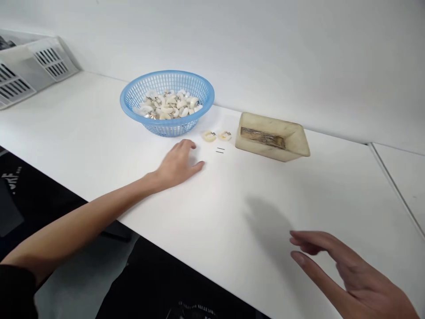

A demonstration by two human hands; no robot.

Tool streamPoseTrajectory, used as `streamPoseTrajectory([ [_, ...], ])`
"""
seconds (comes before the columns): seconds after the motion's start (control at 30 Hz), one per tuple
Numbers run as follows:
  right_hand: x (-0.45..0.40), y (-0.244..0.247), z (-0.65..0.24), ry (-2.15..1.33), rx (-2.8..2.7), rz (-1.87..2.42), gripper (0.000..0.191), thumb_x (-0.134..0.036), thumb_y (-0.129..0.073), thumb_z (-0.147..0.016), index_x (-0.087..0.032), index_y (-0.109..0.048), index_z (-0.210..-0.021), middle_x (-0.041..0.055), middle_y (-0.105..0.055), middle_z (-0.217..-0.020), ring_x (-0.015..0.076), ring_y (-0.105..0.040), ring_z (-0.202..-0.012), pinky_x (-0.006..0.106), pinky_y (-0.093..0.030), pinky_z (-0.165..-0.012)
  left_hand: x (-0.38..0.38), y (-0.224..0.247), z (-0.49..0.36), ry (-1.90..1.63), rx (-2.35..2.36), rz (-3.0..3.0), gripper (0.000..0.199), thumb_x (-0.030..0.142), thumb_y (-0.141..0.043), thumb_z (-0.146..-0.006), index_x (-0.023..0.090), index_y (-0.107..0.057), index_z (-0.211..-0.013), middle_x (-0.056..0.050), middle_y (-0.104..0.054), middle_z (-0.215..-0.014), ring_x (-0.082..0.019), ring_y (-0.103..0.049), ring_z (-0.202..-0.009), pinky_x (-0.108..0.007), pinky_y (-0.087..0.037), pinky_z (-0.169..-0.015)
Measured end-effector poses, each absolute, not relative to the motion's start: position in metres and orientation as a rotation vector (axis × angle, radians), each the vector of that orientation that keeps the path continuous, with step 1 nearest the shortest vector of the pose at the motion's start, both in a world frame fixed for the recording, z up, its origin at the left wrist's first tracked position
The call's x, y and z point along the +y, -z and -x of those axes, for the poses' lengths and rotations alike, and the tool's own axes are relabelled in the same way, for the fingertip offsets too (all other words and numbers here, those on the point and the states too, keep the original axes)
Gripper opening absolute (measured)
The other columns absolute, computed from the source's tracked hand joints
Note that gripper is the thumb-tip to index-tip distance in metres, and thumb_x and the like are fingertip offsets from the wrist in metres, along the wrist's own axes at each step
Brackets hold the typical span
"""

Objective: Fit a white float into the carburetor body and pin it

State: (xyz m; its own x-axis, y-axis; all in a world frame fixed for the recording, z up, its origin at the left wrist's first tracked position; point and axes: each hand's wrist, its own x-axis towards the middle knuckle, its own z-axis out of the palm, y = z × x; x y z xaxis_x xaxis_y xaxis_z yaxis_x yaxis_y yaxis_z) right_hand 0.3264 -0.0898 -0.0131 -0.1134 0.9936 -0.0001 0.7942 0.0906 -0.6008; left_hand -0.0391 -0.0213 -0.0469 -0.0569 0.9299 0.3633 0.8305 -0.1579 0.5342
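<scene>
My left hand (179,163) rests on the white table, thumb and fingers apart, holding nothing. Just beyond it lie two cream curved plastic pieces with small metal bits, a left one (209,136) and a right one (225,136). Two thin dark pins (220,150) lie side by side in front of them. My right hand (345,270) hovers above the table at the lower right, thumb and fingers parted with a gap between the tips. A blue mesh basket (168,128) holds many similar white pieces. The cream rectangular tub (295,141) has a bundle of thin metal pins (264,137) inside.
A white slotted crate (36,66) stands at the far left against the wall (265,53). The white table (199,221) has a seam (395,186) on its right side. Its front edge runs diagonally above my dark clothing.
</scene>
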Motion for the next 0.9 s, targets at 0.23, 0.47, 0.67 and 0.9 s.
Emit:
streamPoseTrajectory([
  [0.23,-0.026,0.016,-0.253,-1.06,-1.994,1.512,0.034,-0.058,-0.067,-0.083,-0.027,-0.072,-0.096,0.0047,-0.068,-0.089,0.0212,-0.063,-0.082,0.034,-0.053,-0.081,0.041,0.052,0.001,-1.059,2.05,-2.087,0.057,0.039,-0.087,-0.072,0.015,-0.05,-0.109,-0.014,-0.058,-0.12,-0.033,-0.052,-0.115,-0.047,-0.045,-0.102],
  [0.47,-0.019,0.039,-0.256,-1.083,-2.007,1.388,0.031,-0.054,-0.066,-0.082,-0.025,-0.071,-0.093,0.0055,-0.067,-0.093,0.0182,-0.059,-0.075,0.032,-0.053,-0.073,0.031,0.056,-0.003,-0.926,1.959,-2.388,0.039,0.044,-0.083,-0.078,0.019,-0.063,-0.1,-0.009,-0.059,-0.124,-0.034,-0.045,-0.117,-0.048,-0.038,-0.097],
  [0.67,-0.012,0.038,-0.257,-1.125,-2.052,1.375,0.032,-0.052,-0.065,-0.083,-0.023,-0.072,-0.097,0.0053,-0.064,-0.084,0.0166,-0.054,-0.068,0.03,-0.051,-0.064,0.031,0.06,-0.002,-0.946,1.919,-2.423,0.026,0.042,-0.084,-0.08,0.025,-0.071,-0.094,-0.006,-0.056,-0.134,-0.035,-0.04,-0.125,-0.051,-0.034,-0.101],
  [0.9,-0.02,0.041,-0.255,-1.109,-2.063,1.308,0.027,-0.046,-0.064,-0.08,-0.026,-0.073,-0.095,0.0061,-0.066,-0.102,0.019,-0.056,-0.079,0.035,-0.052,-0.08,0.029,0.063,0.001,-0.972,1.883,-2.421,0.025,0.041,-0.082,-0.082,0.027,-0.072,-0.099,-0.005,-0.058,-0.135,-0.034,-0.04,-0.127,-0.052,-0.036,-0.105],
])
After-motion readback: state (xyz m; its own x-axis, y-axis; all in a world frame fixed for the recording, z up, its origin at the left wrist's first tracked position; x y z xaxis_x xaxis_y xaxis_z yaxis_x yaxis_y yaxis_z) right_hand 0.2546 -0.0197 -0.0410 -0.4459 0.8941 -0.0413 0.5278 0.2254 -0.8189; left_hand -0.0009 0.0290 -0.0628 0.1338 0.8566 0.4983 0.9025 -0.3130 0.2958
